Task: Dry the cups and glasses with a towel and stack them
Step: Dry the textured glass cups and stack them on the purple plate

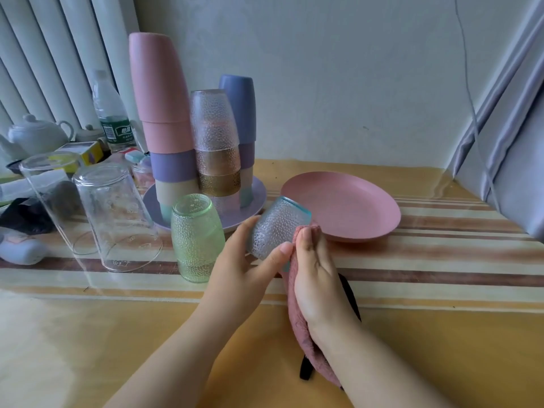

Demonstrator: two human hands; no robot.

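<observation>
Your left hand (pixel 244 260) grips a blue-tinted dimpled glass (pixel 276 228), tilted with its base pointing away toward the pink plate (pixel 353 201), held just above the surface (pixel 412 319). Your right hand (pixel 315 278) presses a pink towel (pixel 297 313) against the glass's side, fingers fairly straight over the cloth, thumb tucked where you cannot quite tell its hold.

This glass is rigid, brittle and likely slick while damp; the dimples give your fingers some bite, so keep the left hand wrapped round the body, not the rim. The towel is soft and bunches easily, so push it into the mouth with your fingers to reach the inside.

A green dimpled glass (pixel 195 237) stands upside down just beside your left hand, and two clear tumblers (pixel 117 219) stand upside down further left; these probably wait their turn. Behind them, on a purple plate (pixel 256 198), stand three stacks: pink and purple cups (pixel 164 113), dimpled glasses (pixel 215 142), and more cups (pixel 240 113). The dimpled stack looks the natural home for this one; set it down gently, since the stack is tall and could tip.
</observation>
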